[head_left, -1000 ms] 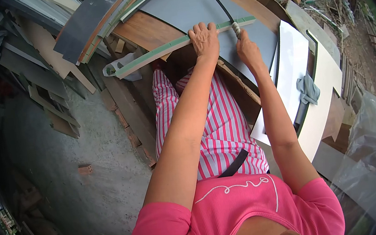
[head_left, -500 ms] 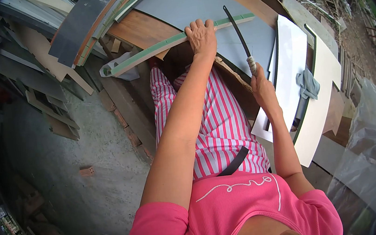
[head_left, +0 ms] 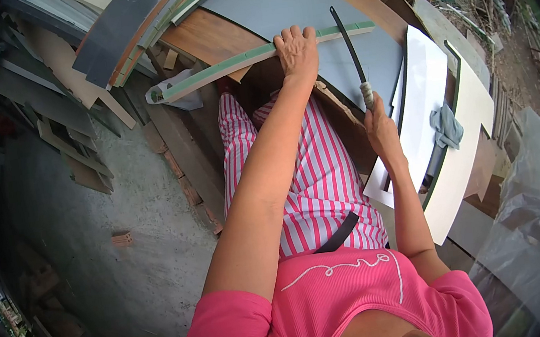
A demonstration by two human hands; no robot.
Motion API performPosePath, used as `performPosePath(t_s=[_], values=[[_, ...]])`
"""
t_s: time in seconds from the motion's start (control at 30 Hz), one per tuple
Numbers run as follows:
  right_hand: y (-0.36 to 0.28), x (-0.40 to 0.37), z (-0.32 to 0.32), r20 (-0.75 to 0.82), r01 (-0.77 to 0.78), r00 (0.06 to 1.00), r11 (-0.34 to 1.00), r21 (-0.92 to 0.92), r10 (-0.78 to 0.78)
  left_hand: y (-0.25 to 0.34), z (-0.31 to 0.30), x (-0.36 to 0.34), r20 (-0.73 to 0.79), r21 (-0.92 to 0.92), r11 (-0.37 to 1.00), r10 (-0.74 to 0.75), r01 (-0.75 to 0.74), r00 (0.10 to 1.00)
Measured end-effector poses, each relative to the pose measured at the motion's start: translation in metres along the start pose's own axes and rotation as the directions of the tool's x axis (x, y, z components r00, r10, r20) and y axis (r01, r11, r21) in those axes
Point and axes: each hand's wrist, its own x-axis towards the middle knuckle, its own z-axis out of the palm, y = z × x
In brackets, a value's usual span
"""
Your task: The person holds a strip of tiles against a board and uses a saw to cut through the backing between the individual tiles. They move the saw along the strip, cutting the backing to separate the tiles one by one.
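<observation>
My left hand (head_left: 298,50) presses down on a long, slightly curved strip (head_left: 224,71) with a green top and pale side, its fingers wrapped over the far edge. Dark marks cross the green face at intervals. In my closed right hand (head_left: 381,129) is a hacksaw blade (head_left: 351,51) with a pale wrapped handle. The thin black blade points away from me and crosses the strip to the right of my left hand, near its right end. Beneath the strip lies a large grey panel (head_left: 263,1). The strip's left end overlaps a whitish plastic bag (head_left: 189,99).
White and cream panels (head_left: 462,165) lie on the right, with a grey-blue cloth (head_left: 445,127) on them. Clear plastic sheeting (head_left: 525,211) hangs farther right. Boards (head_left: 38,89) lean at the left above a concrete floor (head_left: 153,263), where a brick (head_left: 121,238) lies. Curved dark panels (head_left: 125,31) are stacked at upper left.
The whole view has shifted slightly, moving the scene rightward in the picture. Against the strip, the saw blade has slid a little away from me. My left hand keeps its place on the strip.
</observation>
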Motion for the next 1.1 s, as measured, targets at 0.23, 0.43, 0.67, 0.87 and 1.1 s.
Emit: performPosePath(t_s=[0.23,0.43,0.67,0.87,1.1], values=[[0.003,-0.013,-0.008,0.051,-0.105,0.993,0.994,-0.028,0.107,0.001,-0.001,0.000,0.015,0.019,1.000,0.005,-0.006,1.000],[-0.021,0.117,0.023,-0.139,0.171,0.975,0.985,-0.018,-0.171,-0.002,-0.001,0.000,-0.013,-0.020,1.000,0.003,-0.004,1.000],[-0.016,0.060,0.012,-0.096,0.129,0.987,0.991,-0.039,-0.132,0.000,-0.002,-0.002,0.009,-0.002,1.000,-0.004,0.004,1.000],[0.013,-0.042,0.000,0.050,-0.091,0.995,0.996,-0.015,0.091,0.000,0.002,-0.003,0.030,0.027,0.999,0.024,-0.025,0.999],[-0.015,0.064,0.015,-0.115,0.118,0.986,0.992,-0.043,-0.122,0.000,-0.002,-0.002,-0.017,-0.005,1.000,0.024,-0.024,1.000]])
